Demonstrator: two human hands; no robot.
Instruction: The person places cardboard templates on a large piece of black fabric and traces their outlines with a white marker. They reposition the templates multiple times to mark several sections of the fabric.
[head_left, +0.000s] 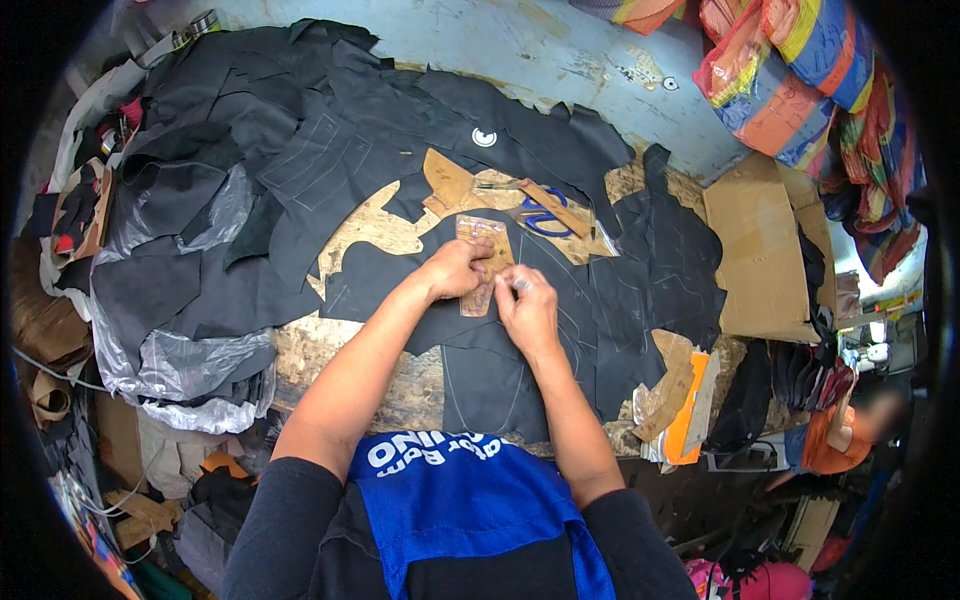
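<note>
A tan pattern template (470, 300), long and tapered, lies on black sheet material (400, 290) that looks like leather. My left hand (460, 266) presses the template down with its fingers bent over it. At the template's right edge, my right hand (527, 298) is closed in a pinch around a small pale thing, mostly hidden by the fingers. White outlines run over the black sheet around both hands. Just beyond them lie a curved tan template (449, 183), blue-handled scissors (546, 219) and a narrow brown strip (556, 208).
Black pieces overlap across the wooden table (350, 365), with clear plastic (190, 375) at the left. Another curved template (667, 385) and an orange-edged stack (690, 410) sit near the right edge. A cardboard box (760, 250) stands far right; a person in orange (830, 440) is beyond.
</note>
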